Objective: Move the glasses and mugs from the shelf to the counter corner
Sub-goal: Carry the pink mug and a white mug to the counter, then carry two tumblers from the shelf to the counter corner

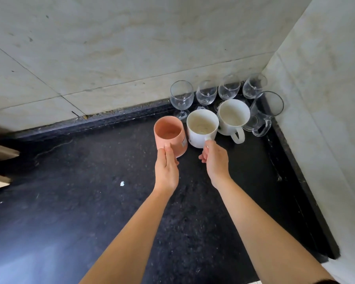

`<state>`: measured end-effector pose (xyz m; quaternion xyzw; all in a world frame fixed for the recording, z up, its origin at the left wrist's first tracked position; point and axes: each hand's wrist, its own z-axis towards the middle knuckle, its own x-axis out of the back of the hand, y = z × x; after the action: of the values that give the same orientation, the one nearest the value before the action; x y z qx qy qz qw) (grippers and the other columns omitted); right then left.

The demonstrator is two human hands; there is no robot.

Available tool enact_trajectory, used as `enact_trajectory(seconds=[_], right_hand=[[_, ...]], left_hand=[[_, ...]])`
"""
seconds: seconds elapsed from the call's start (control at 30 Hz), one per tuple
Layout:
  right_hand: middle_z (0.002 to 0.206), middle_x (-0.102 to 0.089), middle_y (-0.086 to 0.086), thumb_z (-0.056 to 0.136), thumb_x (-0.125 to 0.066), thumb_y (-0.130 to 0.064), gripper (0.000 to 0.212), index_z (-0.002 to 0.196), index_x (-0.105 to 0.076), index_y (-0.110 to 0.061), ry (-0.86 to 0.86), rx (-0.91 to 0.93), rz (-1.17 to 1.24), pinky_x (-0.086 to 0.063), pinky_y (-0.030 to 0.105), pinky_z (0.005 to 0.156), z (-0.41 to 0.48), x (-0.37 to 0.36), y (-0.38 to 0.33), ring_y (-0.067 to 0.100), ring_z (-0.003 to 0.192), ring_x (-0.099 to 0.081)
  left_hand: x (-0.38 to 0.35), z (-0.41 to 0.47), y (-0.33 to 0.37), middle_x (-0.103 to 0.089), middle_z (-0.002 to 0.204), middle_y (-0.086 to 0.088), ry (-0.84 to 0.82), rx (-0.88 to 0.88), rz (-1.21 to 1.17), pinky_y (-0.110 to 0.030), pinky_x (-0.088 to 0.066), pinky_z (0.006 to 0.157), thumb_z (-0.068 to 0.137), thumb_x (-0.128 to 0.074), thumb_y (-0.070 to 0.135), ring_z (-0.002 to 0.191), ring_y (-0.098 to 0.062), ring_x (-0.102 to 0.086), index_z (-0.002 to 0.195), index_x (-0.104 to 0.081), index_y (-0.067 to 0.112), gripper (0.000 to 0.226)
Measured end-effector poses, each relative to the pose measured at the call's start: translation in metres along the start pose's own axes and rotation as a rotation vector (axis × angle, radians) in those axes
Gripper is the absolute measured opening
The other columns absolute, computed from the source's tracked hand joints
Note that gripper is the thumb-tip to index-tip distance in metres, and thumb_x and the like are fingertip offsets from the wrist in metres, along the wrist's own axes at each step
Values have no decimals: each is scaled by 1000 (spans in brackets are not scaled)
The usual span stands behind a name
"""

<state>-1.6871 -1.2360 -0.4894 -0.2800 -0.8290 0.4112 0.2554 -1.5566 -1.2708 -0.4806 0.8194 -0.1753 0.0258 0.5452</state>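
Two hands set mugs at the counter corner.
Left hand (166, 168) grasps the near wall of the pink mug (170, 134), thumb on the rim; right hand (216, 160) pinches the handle of the nearer white mug (201, 127). Both mugs sit on the black counter (90, 191). A second white mug (233, 116) and a clear glass mug (264, 113) stand beside them, with four wine glasses (206, 93) behind, against the wall (111, 48).
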Motion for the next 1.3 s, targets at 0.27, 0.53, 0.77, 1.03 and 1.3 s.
enact_trajectory(seconds=[0.27,0.53,0.77,1.03,1.3], right_hand=[[56,-51,-6,88,-47,-34,36,55,-43,-19,-39,38,-43,-45,30,66,23,0,5,5,62,-59],[98,-68,-1,100,-45,-34,27,88,-64,-19,-119,67,-230,-52,37,80,20,20,-7,12,83,-69],[120,-64,0,104,-48,-38,33,123,-63,-16,-139,254,-540,-43,31,85,-7,53,-38,19,110,-61],[121,-63,6,104,-51,-29,28,121,-64,-11,20,883,-605,-48,37,83,-64,68,-165,26,106,-62],[134,-57,16,101,-53,-31,39,131,-59,-7,54,1497,-546,-47,46,95,-149,24,-263,34,118,-56]], left_hand=[[-18,23,-3,-57,85,0,5,-32,45,-22,-45,73,107,-30,37,75,-7,-53,96,-50,9,37],[-16,17,7,-63,110,4,-9,64,214,-19,-41,63,106,-29,40,85,-9,-62,116,-53,15,35],[2,5,44,-46,127,-29,-80,88,439,-49,-52,83,106,-35,30,91,-41,-58,110,-53,-8,42],[75,-49,172,-48,144,-17,327,-587,747,-49,-39,104,103,-44,22,130,-38,-44,136,-52,3,39],[187,-140,247,-36,155,-20,805,-750,1055,-54,-29,111,104,-38,39,145,-39,-27,146,-41,8,52]])
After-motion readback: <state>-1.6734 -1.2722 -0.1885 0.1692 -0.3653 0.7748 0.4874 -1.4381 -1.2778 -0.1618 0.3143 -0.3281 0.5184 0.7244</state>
